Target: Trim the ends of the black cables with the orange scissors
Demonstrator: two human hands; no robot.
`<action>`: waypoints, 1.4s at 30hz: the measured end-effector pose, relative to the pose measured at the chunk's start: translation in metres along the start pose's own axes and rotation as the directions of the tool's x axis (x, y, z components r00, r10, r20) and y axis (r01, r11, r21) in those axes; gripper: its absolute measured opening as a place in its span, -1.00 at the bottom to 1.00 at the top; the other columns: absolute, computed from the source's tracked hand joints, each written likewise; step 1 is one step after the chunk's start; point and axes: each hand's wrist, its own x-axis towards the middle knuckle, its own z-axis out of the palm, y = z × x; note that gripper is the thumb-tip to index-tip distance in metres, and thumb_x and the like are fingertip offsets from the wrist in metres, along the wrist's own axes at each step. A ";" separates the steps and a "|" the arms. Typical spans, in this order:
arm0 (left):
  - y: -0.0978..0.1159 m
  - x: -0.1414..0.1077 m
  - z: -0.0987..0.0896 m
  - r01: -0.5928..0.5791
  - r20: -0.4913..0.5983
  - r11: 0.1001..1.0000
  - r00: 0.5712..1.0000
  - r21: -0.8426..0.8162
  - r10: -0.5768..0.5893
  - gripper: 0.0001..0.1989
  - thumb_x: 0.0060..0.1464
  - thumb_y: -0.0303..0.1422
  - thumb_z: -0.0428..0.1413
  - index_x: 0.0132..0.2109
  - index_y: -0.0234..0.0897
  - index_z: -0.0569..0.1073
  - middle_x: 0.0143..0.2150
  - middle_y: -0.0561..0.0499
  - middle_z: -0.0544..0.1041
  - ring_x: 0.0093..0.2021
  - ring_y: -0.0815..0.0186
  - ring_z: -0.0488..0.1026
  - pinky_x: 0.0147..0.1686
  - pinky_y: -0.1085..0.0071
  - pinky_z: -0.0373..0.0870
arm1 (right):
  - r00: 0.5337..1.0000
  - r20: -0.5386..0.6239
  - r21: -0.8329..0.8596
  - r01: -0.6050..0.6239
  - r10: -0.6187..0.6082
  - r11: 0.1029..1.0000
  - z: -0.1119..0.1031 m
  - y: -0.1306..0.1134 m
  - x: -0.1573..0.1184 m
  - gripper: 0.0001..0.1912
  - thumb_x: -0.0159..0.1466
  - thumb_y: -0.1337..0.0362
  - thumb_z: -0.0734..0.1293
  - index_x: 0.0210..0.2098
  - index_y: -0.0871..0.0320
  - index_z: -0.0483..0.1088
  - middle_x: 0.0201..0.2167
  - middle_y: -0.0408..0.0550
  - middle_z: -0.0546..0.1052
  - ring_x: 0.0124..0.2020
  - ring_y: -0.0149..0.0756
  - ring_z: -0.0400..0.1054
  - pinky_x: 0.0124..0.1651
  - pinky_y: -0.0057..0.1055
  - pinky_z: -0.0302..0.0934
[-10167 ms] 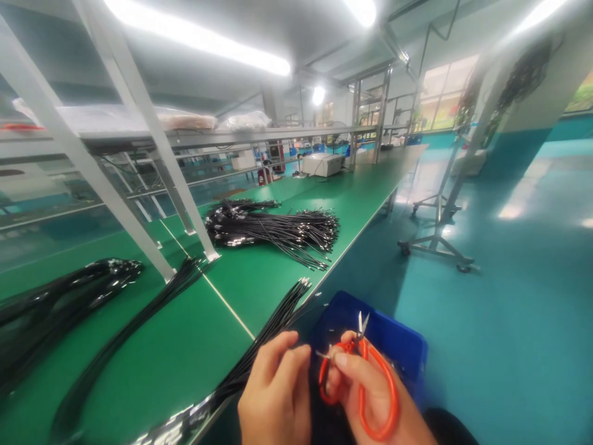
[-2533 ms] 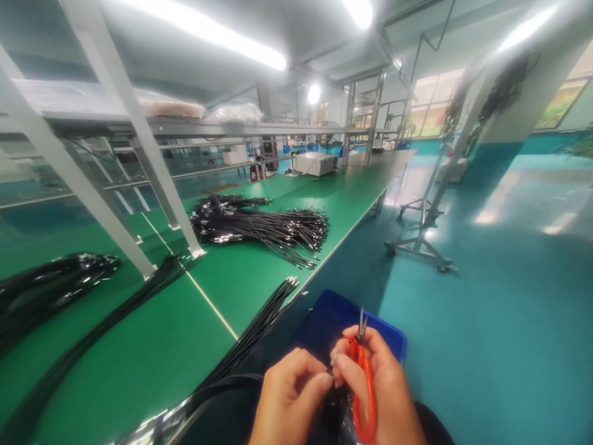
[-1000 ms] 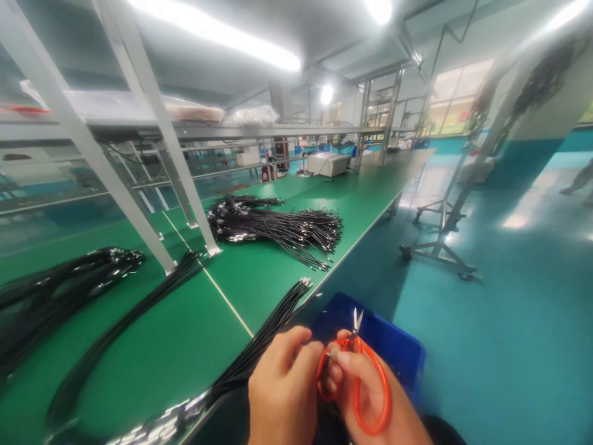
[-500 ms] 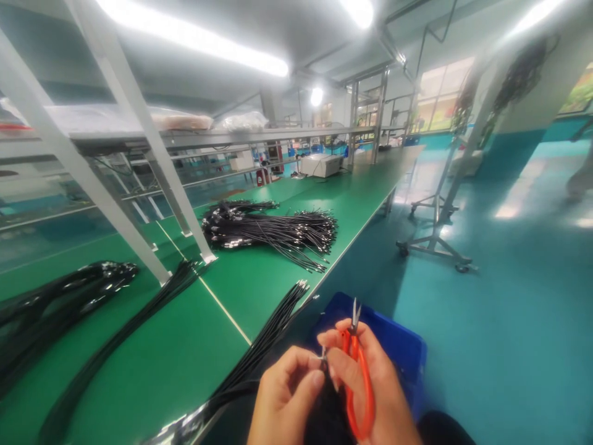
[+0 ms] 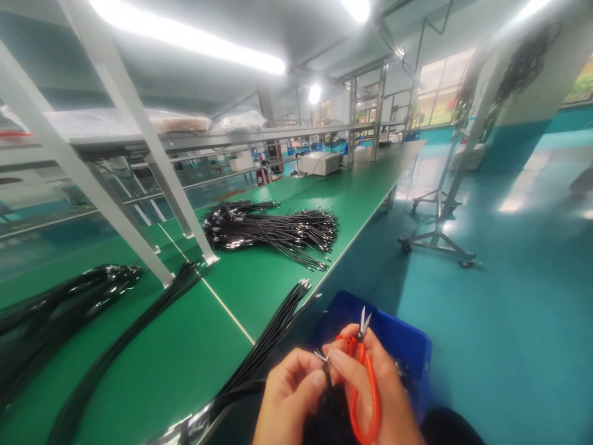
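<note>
Between finger and thumb of my left hand point(image 5: 290, 390) is the end of a black cable point(image 5: 328, 374), with thin pale wire ends point(image 5: 320, 356) sticking up out of the pinch. My right hand point(image 5: 377, 377) holds scissors with orange-red handles point(image 5: 372, 395). Their short blades point(image 5: 364, 322) point up and stand slightly apart. The right thumb and index finger also touch the wire ends beside the left fingertips. A bundle of black cables point(image 5: 273, 330) lies along the bench edge, just left of my hands. How the cable runs below my hands is hidden.
The green bench point(image 5: 180, 352) carries a large pile of black cables point(image 5: 278, 228) and more bundles point(image 5: 69, 303) at left. Grey uprights point(image 5: 143, 139) hold a shelf. A blue bin point(image 5: 398, 334) stands below my hands. A wheeled stand point(image 5: 438, 241) is on the floor at right.
The scissor blades have spread a little and shifted slightly right. More separate wire ends show at my left fingertips. Both hands have stayed close together.
</note>
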 end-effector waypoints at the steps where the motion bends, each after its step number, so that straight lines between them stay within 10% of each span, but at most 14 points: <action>1: 0.001 0.000 0.000 0.015 -0.003 1.000 1.000 -0.026 -0.015 -0.64 -0.26 -0.16 0.37 -0.52 -0.34 0.44 -0.62 0.10 0.42 -0.62 0.52 0.16 -0.61 0.62 0.03 | 1.000 0.001 0.002 -0.005 0.005 1.000 0.000 0.002 0.000 -0.68 -0.06 0.28 0.53 -0.37 0.09 0.36 -0.61 -0.26 0.46 -0.54 -0.44 0.28 -0.39 -0.54 0.23; 10: 0.006 0.000 -0.003 0.002 -0.061 0.999 0.998 -0.054 -0.006 -0.64 -0.27 -0.17 0.38 -0.51 -0.34 0.43 -0.62 0.14 0.37 -0.62 0.54 0.17 -0.60 0.63 0.07 | 0.958 0.017 -0.333 0.274 -0.285 0.902 -0.014 0.013 0.007 -0.79 0.04 0.24 0.44 -0.35 0.04 0.36 -0.49 -0.19 0.52 -0.56 -0.36 0.35 -0.54 -0.50 0.23; 22: 0.011 -0.007 0.008 -0.074 -0.097 0.991 0.992 0.116 0.085 -0.74 -0.18 -0.22 0.33 -0.48 -0.34 0.52 -0.56 0.07 0.48 -0.56 0.44 0.29 -0.52 0.56 0.24 | 0.597 0.392 -0.625 0.731 -0.700 0.274 -0.026 0.016 0.011 -0.84 0.09 0.43 0.31 -0.40 0.01 0.37 -0.59 -0.30 0.47 -0.67 -0.43 0.32 -0.59 -0.56 0.22; 27: 0.015 -0.010 0.013 -0.108 -0.159 0.977 0.978 0.184 0.138 -0.81 -0.18 -0.26 0.30 -0.50 -0.29 0.51 -0.57 0.09 0.49 -0.56 0.41 0.33 -0.52 0.55 0.26 | 0.760 0.227 -0.637 0.589 -0.609 0.497 -0.030 0.012 0.001 -0.85 0.08 0.38 0.38 -0.37 0.02 0.41 -0.48 -0.17 0.54 -0.50 -0.29 0.44 -0.39 -0.44 0.32; 31: 0.013 -0.012 0.020 -0.226 -0.217 0.883 0.917 0.411 0.335 -0.89 -0.11 -0.33 0.22 -0.51 -0.25 0.50 -0.57 0.07 0.50 -0.52 0.32 0.40 -0.49 0.49 0.30 | 0.802 0.104 -0.545 0.541 -0.588 0.641 -0.023 0.005 -0.004 -0.85 0.08 0.31 0.41 -0.34 0.00 0.41 -0.42 -0.14 0.53 -0.43 -0.28 0.43 -0.33 -0.42 0.32; 37: 0.005 -0.014 0.028 -0.331 -0.154 0.695 0.830 0.638 0.536 -0.88 -0.05 -0.40 0.15 -0.52 -0.21 0.50 -0.58 0.07 0.45 -0.58 0.34 0.36 -0.54 0.50 0.26 | 0.840 0.097 -0.608 0.475 -0.535 0.636 -0.020 0.003 0.000 -0.84 0.06 0.29 0.43 -0.35 0.03 0.40 -0.44 -0.10 0.54 -0.48 -0.28 0.39 -0.45 -0.43 0.28; 42: 0.007 -0.013 0.020 -0.307 -0.112 0.771 0.892 0.558 0.437 -0.88 -0.02 -0.38 0.15 -0.49 -0.23 0.50 -0.55 0.05 0.48 -0.53 0.31 0.39 -0.49 0.49 0.29 | 0.797 0.154 -0.691 0.509 -0.584 0.513 -0.020 0.006 0.001 -0.92 0.10 0.32 0.34 -0.41 0.01 0.37 -0.54 -0.17 0.48 -0.54 -0.29 0.34 -0.45 -0.40 0.23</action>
